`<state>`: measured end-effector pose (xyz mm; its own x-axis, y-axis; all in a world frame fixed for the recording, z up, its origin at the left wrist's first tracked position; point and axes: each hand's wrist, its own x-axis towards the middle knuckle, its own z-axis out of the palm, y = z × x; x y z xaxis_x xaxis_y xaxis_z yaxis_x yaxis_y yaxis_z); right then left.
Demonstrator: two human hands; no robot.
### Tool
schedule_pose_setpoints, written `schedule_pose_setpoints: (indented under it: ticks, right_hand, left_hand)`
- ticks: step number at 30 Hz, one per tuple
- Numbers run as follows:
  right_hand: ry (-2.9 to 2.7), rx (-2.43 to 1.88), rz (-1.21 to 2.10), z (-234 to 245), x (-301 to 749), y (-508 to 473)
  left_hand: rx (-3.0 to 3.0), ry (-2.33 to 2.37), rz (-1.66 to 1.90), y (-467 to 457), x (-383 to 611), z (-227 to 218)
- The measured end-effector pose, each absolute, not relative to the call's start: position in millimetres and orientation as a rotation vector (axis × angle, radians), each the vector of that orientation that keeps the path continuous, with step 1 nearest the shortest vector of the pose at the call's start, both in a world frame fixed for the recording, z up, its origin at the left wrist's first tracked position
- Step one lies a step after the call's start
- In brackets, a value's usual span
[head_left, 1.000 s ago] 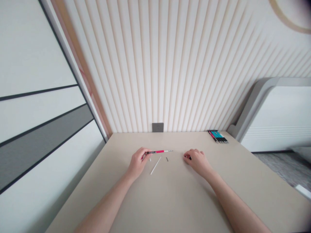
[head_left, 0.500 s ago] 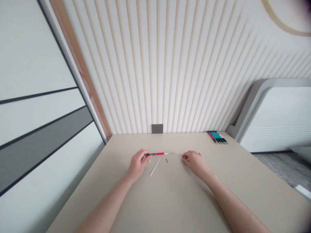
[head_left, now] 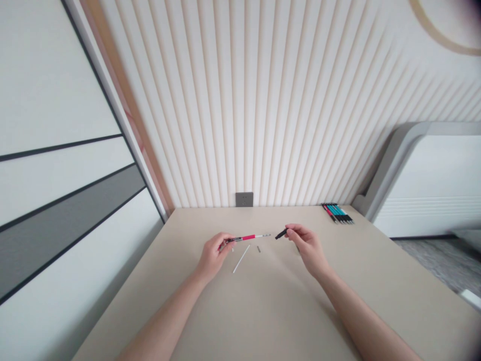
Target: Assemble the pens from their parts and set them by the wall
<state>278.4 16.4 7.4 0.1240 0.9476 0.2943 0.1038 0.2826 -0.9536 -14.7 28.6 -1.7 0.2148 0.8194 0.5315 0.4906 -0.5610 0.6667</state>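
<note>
My left hand (head_left: 215, 252) is closed around a red and black mechanical pencil barrel (head_left: 247, 237). A thin white inner tube with a metallic tip sticks out of its right end. In my right hand (head_left: 306, 246) a short black pencil grip section (head_left: 281, 233) is pinched between thumb and fingers. It tilts down to the left, a small gap away from the metallic tip. Below the barrel a thin white tube (head_left: 241, 259) lies slantwise on the table. A small grey metal piece (head_left: 259, 248) rests to the right of it.
The beige table (head_left: 255, 311) meets a ribbed wall with a dark socket (head_left: 244, 199). A row of several pens (head_left: 337, 213), red, teal and black, lies at the back right. A white cabinet (head_left: 75, 281) stands at the left and a pale headboard (head_left: 439, 185) at the right.
My right hand has risen from the table surface, and the black grip section now shows in its fingers. The left hand and the barrel have hardly moved.
</note>
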Motion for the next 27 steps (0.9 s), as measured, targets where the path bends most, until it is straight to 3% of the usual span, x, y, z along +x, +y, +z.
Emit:
schedule_pose_setpoints:
  ticks: [11, 27]
  right_hand:
    - [-1.277, -1.028, 0.910, 8, 275, 14]
    - [-1.405, -1.055, 0.939, 1, 269, 12]
  left_hand:
    - [1.474, 1.184, 1.578, 38, -18, -3]
    - [1.730, 1.169, 1.330, 30, -12, -7]
